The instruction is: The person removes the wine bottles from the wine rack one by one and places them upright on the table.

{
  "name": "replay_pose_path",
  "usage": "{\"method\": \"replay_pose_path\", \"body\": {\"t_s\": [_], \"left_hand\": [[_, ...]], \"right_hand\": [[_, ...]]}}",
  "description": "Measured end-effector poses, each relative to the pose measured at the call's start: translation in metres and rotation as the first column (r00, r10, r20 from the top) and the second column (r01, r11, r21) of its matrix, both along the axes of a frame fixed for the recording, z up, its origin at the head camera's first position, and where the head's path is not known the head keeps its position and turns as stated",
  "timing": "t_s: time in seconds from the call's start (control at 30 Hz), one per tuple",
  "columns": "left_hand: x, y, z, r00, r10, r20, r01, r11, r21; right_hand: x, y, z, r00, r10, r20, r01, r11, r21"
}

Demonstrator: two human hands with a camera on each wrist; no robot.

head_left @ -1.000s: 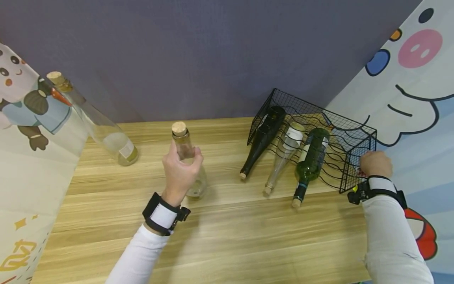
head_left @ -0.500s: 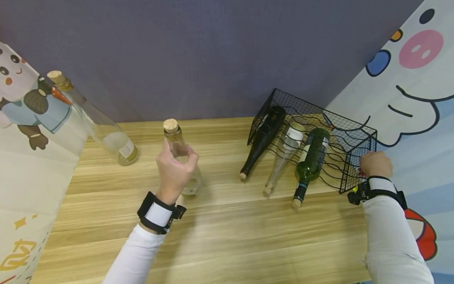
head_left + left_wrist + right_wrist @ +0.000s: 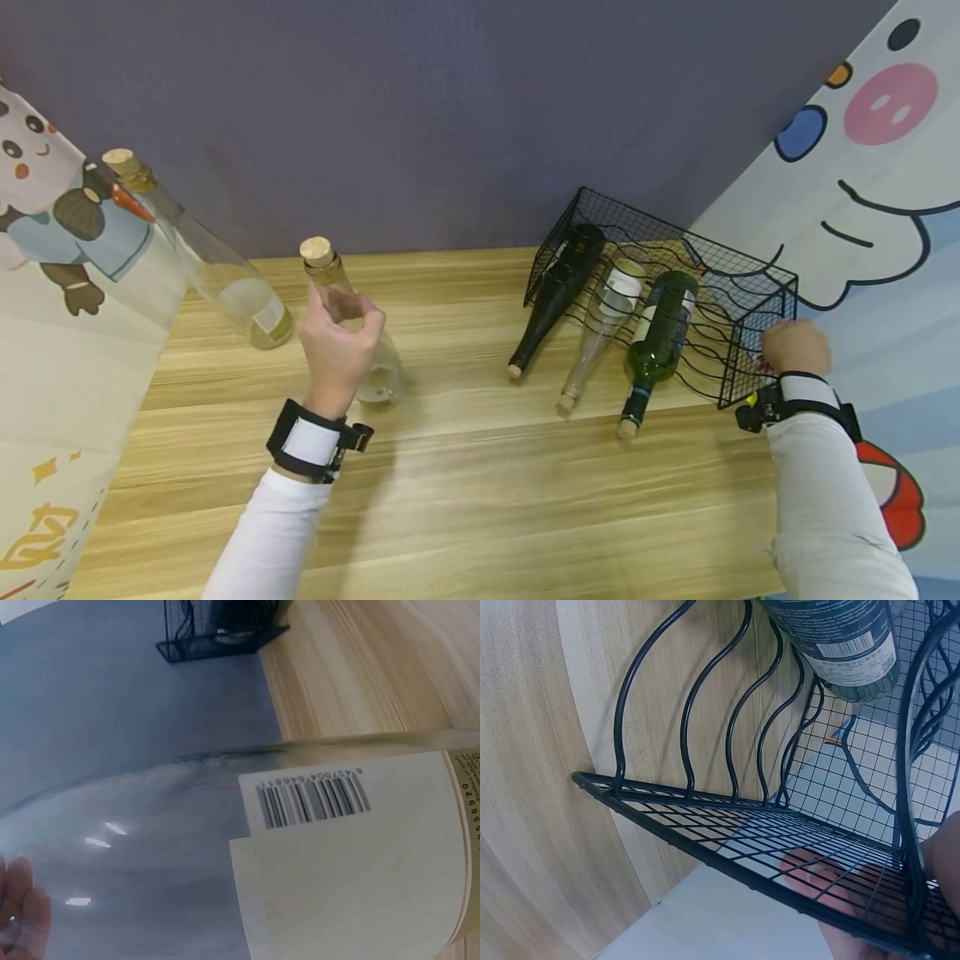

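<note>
My left hand (image 3: 337,354) grips a clear glass bottle (image 3: 382,375) just below its neck. A cork (image 3: 317,252) plugs this bottle, which is roughly upright; whether its base touches the table I cannot tell. In the left wrist view its white barcode label (image 3: 337,862) fills the right side, and fingertips (image 3: 16,900) show through the glass. At the right, my right hand (image 3: 797,347) grips the end panel of a black wire rack (image 3: 757,312). Fingers (image 3: 817,885) show behind the mesh in the right wrist view.
Three corked bottles lie in the rack, necks toward me: a dark bottle (image 3: 555,292), a clear bottle (image 3: 600,333) and a green bottle (image 3: 660,333). Another clear corked bottle (image 3: 225,267) stands at the left. A grey wall (image 3: 420,125) closes off the back.
My left hand has carried the clear bottle leftward, closer to the standing bottle. My right hand and the rack stay in place.
</note>
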State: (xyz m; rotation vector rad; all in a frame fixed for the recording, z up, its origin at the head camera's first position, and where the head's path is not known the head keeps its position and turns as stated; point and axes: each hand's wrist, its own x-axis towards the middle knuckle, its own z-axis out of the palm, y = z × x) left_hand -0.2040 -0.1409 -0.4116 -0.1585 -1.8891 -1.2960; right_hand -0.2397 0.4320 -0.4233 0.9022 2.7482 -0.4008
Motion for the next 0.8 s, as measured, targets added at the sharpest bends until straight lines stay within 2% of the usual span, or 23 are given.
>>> {"method": "replay_pose_path", "body": {"t_s": [0.23, 0.47, 0.8], "left_hand": [[-0.005, -0.016, -0.001, 0.999, 0.035, -0.026, -0.035, 0.999, -0.007], [-0.007, -0.024, 0.002, 0.998, 0.057, 0.004, -0.057, 0.998, 0.038], [-0.010, -0.036, 0.000, 0.996, 0.091, -0.002, -0.091, 0.995, 0.026]], "right_hand": [[0.001, -0.003, 0.002, 1.000, 0.006, -0.007, -0.006, 1.000, 0.000], [0.001, -0.003, 0.002, 1.000, -0.003, -0.014, 0.003, 1.000, -0.002], [0.000, -0.002, 0.001, 1.000, -0.001, -0.010, 0.001, 1.000, 0.003]]}}
